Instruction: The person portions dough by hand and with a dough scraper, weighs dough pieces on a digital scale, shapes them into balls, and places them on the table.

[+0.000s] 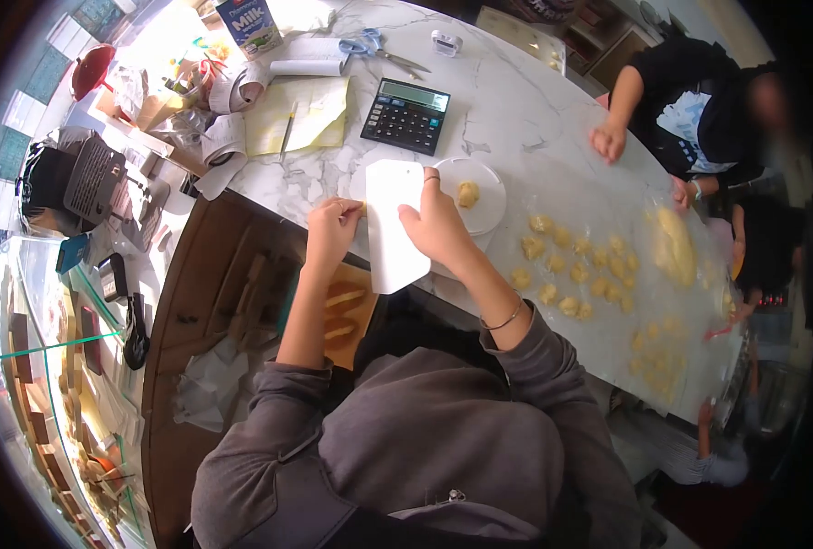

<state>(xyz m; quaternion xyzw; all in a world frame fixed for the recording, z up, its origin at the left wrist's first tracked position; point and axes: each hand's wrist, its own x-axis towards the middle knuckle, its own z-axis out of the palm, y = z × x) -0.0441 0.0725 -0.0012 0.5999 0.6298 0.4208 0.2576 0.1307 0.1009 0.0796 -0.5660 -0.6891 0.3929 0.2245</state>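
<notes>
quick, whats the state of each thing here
White panel: gripped
Right hand: closed on white panel
Left hand: pinched closed beside white panel
Plate: bearing one dough lump
Small dough pieces: divided, spread out
Calculator: face up
Pen: lying on yellow paper
Scissors: lying down; open or shut unclear
</notes>
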